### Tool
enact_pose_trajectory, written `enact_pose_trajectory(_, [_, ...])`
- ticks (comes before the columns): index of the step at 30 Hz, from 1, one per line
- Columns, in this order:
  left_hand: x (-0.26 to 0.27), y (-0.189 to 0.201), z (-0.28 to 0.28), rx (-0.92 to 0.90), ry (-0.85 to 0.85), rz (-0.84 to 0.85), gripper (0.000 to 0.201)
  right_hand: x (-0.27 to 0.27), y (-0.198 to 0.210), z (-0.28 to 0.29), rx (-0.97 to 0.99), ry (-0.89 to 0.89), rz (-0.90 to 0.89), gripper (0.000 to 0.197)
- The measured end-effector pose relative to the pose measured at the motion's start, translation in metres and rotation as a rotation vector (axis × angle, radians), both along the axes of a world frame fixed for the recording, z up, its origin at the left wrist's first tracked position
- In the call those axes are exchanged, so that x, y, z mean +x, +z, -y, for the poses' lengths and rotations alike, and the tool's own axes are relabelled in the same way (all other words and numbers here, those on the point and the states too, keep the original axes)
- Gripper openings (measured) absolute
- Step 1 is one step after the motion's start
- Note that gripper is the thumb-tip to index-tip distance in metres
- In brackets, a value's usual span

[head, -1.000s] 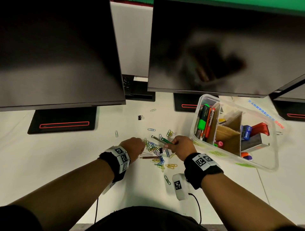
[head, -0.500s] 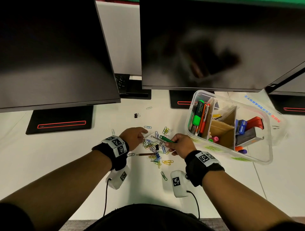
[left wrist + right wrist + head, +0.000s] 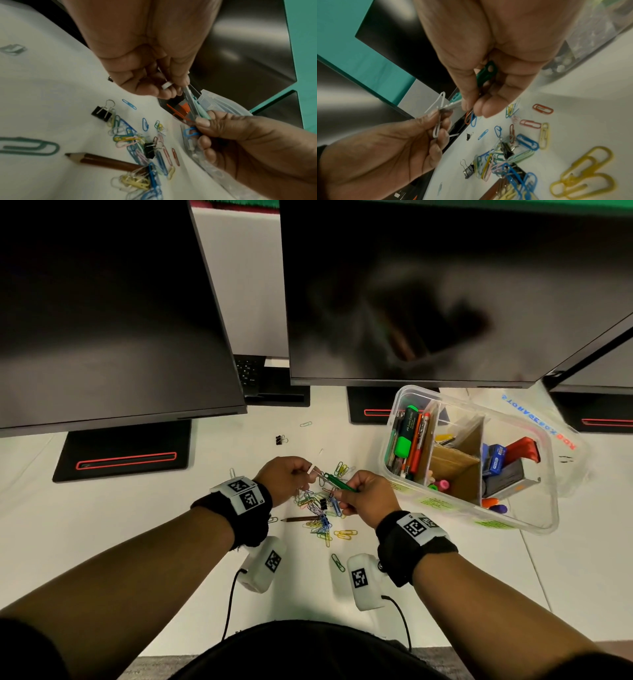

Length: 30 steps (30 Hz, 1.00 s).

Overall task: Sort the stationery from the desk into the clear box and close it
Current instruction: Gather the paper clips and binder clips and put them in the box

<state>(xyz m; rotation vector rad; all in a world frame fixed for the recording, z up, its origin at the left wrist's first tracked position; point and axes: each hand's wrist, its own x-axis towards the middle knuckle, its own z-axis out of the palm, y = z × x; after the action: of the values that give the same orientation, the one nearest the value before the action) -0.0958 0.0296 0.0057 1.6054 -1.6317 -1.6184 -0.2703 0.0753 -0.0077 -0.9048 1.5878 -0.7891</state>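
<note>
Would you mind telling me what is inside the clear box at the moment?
The clear box, lid off, has cardboard dividers. The left section holds a green highlighter and pens; the near middle shows pink caps; the right holds a red item and blue boxes. The dividers hide what lies lower down.

The colourful plastic-coated wire paper clips [image 3: 322, 518] are showing a smooth, slightly glossy skin. The small black binder clips [image 3: 101, 113] are carrying bright bare-metal wire handles. The short brown wooden pencil [image 3: 102, 161] is exposing raw wood at its sharpened tip. The clear plastic storage box [image 3: 534, 508] is appearing glossy, with matt brown cardboard dividers [image 3: 455, 470]. The white desk surface [image 3: 102, 542] is looking smooth and matt.
</note>
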Motion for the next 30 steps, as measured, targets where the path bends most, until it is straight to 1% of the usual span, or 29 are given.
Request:
enact_pose_trajectory(3, [-0.001, 0.003, 0.001, -0.012, -0.002, -0.016, 0.03, 0.003, 0.0, -0.002, -0.014, 0.016, -0.024, 0.033])
enact_pose_trajectory(7, [-0.004, 0.014, 0.001, -0.088, -0.016, 0.003, 0.016, 0.006, 0.004, -0.001, -0.02, 0.048, -0.076, 0.03])
enact_pose_trajectory(10, [-0.003, 0.015, 0.003, -0.119, -0.015, 0.027, 0.024, 0.005, 0.006, 0.002, -0.031, 0.1, -0.197, 0.03])
enact_pose_trajectory(13, [-0.002, 0.015, 0.002, -0.134, -0.01, 0.063, 0.034, 0.002, 0.005, 0.003, -0.046, 0.116, -0.277, 0.032])
enact_pose_trajectory(18, [-0.003, 0.018, 0.0, -0.153, -0.003, 0.107, 0.034, 0.003, 0.009, 0.0, -0.063, 0.145, -0.35, 0.035])
enact_pose_trajectory(21, [-0.006, 0.021, -0.001, -0.15, 0.043, 0.101, 0.032, 0.005, 0.014, 0.001, -0.087, 0.19, -0.351, 0.036])
enact_pose_trajectory(23, [-0.006, 0.025, -0.002, -0.173, 0.08, 0.098, 0.026, 0.008, 0.021, 0.003, -0.106, 0.222, -0.333, 0.033])
enact_pose_trajectory(25, [-0.009, 0.034, -0.002, -0.207, 0.106, 0.109, 0.019, 0.011, 0.034, 0.006, -0.123, 0.249, -0.271, 0.027])
enact_pose_trajectory(27, [-0.013, 0.046, 0.001, -0.244, 0.13, 0.112, 0.019, 0.013, 0.05, 0.009, -0.13, 0.261, -0.182, 0.021])
enact_pose_trajectory(30, [-0.03, 0.07, 0.009, -0.298, 0.177, 0.064, 0.019, 0.004, 0.076, 0.016, -0.16, 0.23, -0.083, 0.021])
